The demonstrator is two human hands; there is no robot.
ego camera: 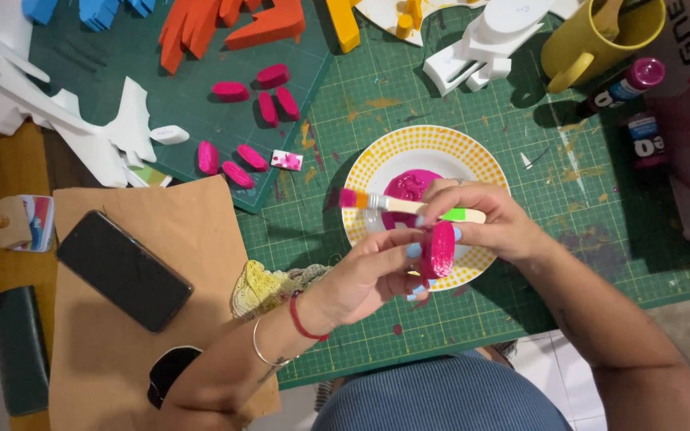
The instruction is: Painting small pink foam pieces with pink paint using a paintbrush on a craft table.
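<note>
We pinch a pink oval piece [442,249] in our left hand [377,275], fingers curled, wrist bent, above the plate [473,156]. Our right hand [485,223] grips a brush [393,204] held level, its bristles pointing left over the pink paint [409,185].

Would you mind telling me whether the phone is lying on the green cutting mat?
No, the phone lies on brown paper beside the green mat.
</note>
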